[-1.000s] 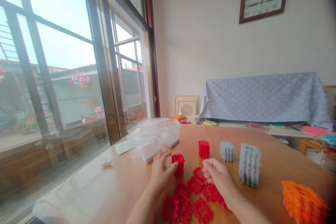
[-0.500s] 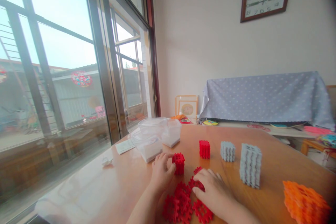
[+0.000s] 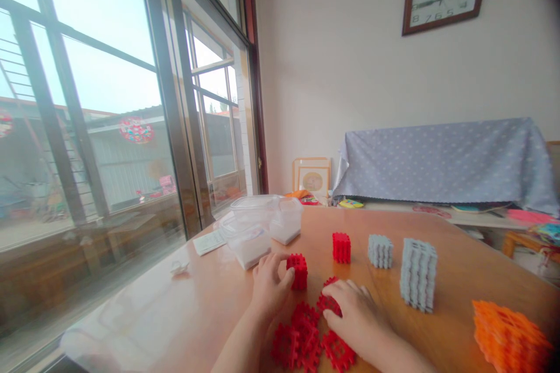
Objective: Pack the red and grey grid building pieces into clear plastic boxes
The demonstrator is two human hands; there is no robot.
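My left hand [image 3: 268,285] grips a partly built red cube [image 3: 298,271] of interlocking grid tiles, thumb and fingers wrapped round its left side, on the wooden table [image 3: 464,271]. My right hand [image 3: 356,317] lies palm down on a heap of loose red grid tiles [image 3: 306,341], fingers curled over one red tile [image 3: 328,303] at the heap's top. A finished red cube [image 3: 341,247] stands just beyond.
A small grey tile cube [image 3: 379,251] and a taller grey tile block [image 3: 417,274] stand to the right. An orange tile block [image 3: 507,335] sits at the near right. Clear plastic tubs [image 3: 262,227] stand by the window, with a paper slip [image 3: 209,241] and crumpled scrap [image 3: 179,268].
My right hand has dropped from a raised pinch onto the heap of red tiles and slid slightly left. My left hand has stayed on the red cube.
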